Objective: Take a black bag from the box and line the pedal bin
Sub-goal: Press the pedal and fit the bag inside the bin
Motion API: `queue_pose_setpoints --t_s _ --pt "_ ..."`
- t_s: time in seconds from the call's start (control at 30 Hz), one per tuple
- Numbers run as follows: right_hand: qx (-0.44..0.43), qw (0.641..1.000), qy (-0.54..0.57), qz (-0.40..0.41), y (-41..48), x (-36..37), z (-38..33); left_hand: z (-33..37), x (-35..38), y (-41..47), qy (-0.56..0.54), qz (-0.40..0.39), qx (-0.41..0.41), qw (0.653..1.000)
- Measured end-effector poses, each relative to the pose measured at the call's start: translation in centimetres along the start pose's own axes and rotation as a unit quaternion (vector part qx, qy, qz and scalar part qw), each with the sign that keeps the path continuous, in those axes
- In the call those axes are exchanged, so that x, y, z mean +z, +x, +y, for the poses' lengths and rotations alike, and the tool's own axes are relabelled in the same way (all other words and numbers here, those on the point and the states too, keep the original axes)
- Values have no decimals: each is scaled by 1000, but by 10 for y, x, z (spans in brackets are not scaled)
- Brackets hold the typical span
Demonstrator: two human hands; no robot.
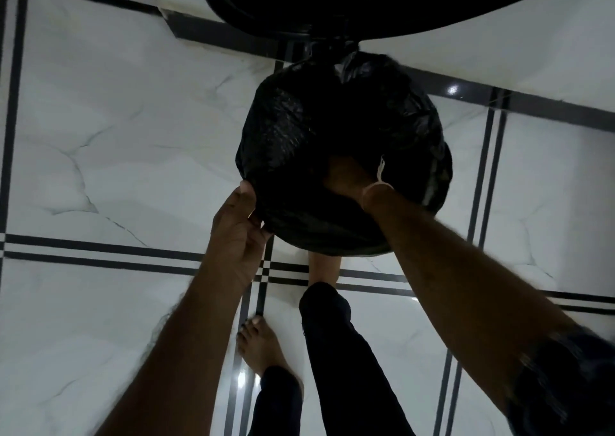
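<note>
A round pedal bin [439,169] stands on the floor below me, seen from straight above, its mouth covered by a crinkled black bag [293,129]. The bin's black lid [299,6] is raised at the top of the view. My left hand [238,232] pinches the bag's edge at the bin's near left rim. My right hand [346,178] reaches down inside the bag, and its fingers are lost in the dark. A pale thread is tied round my right wrist. One of my feet is under the bin's front edge.
The floor is glossy white marble tile [116,119] with black double lines. A white wall [549,56] with a dark skirting runs behind the bin. My bare left foot [263,346] and dark trouser legs stand just in front of the bin.
</note>
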State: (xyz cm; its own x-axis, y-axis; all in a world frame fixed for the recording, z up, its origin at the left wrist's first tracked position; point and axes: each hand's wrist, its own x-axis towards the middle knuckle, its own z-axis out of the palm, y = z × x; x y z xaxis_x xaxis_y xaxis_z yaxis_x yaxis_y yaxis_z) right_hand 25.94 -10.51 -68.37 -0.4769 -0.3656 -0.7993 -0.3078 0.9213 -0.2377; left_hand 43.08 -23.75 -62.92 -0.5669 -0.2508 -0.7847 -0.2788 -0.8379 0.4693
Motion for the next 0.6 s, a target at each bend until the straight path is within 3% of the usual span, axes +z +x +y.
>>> queue_pose_setpoints --t_s 0.1,0.17,0.27,0.33,0.37,0.47,0.5,0.6 --pt "-75 985 44 151 -55 -10 11 1 5 -5 15 22 4 1000" --pt "-93 957 9 276 -95 -3 19 2 7 -8 19 31 -5 999" --pt "1 904 -1 427 -140 10 31 3 13 -12 18 40 -13 999" --pt "79 872 152 459 -148 25 38 4 14 -13 17 46 -16 999" --pt "93 839 285 454 -149 31 41 4 15 -13 15 50 -19 998" --pt "145 633 678 344 -148 37 48 4 17 -12 8 67 -37 997" --pt "149 589 738 293 -149 37 51 3 16 -11 3 69 -41 997" --pt "117 506 839 162 -150 41 62 -1 12 -8 -32 78 -45 995"
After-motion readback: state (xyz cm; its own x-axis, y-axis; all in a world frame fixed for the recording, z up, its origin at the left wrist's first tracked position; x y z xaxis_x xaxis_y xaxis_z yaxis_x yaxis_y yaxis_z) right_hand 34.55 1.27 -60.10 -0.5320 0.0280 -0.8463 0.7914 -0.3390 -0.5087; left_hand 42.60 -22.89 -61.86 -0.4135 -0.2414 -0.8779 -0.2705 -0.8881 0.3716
